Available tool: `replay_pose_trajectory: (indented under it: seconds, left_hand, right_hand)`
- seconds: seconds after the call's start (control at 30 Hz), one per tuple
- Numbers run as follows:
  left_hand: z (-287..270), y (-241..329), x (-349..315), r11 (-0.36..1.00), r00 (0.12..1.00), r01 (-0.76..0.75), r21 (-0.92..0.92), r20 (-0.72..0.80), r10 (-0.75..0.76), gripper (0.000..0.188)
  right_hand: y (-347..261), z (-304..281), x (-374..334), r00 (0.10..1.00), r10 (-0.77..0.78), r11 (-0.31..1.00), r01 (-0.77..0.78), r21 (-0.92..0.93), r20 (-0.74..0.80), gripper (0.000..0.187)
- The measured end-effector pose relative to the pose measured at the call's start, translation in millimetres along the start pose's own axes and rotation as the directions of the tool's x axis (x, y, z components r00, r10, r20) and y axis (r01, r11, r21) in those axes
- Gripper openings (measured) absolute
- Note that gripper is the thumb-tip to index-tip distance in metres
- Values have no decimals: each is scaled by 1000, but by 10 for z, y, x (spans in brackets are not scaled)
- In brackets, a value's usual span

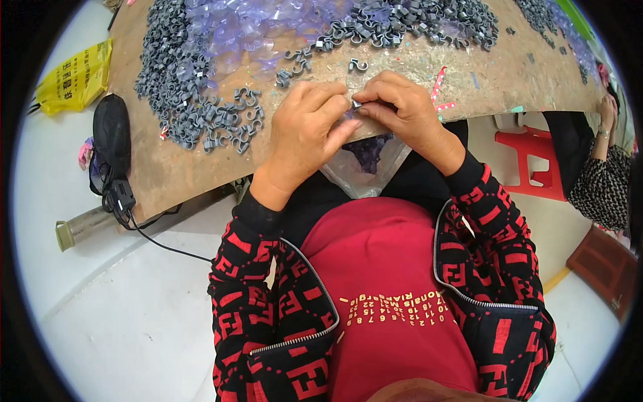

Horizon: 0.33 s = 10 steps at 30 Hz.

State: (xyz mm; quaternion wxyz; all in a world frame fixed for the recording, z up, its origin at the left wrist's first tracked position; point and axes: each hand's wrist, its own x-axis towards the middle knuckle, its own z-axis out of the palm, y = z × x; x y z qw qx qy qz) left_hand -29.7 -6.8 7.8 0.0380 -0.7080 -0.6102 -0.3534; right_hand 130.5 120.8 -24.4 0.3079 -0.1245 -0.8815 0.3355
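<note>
Head view, looking down at a worn brown worktable. The left hand and right hand meet at the table's near edge, fingertips pinched together on a small grey clip; the piece is mostly hidden by the fingers, so only a dark grey sliver shows, and whether a clear part is joined to it cannot be told. Both hands are closed narrowly around it. Just beyond the knuckles lies a single loose grey clip, and farther back a broad heap of grey clips mixed with clear suction cups covers most of the far table. Bare tabletop remains in a strip between the heap and the near edge, to the left of the left hand. Below the hands, a clear plastic bag hangs open at the table's rim, against the person's lap. A red stool stands at right, beside another person's patterned sleeve.
</note>
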Motion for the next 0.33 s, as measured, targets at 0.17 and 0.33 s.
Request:
replay_pose_trajectory:
  seconds: [0.17, 0.33]
  left_hand:
    - [44, -21, -82, 986, 991, 115, -121, 77, -106, 23]
    - [86, -28, -160, 977, 992, 125, -171, 42, -119, 26]
  right_hand:
    - [-39, -16, 13, 999, -19, 998, 21, -51, 43, 18]
    - [-6, -110, 59, 973, 111, 977, -144, 157, 204, 18]
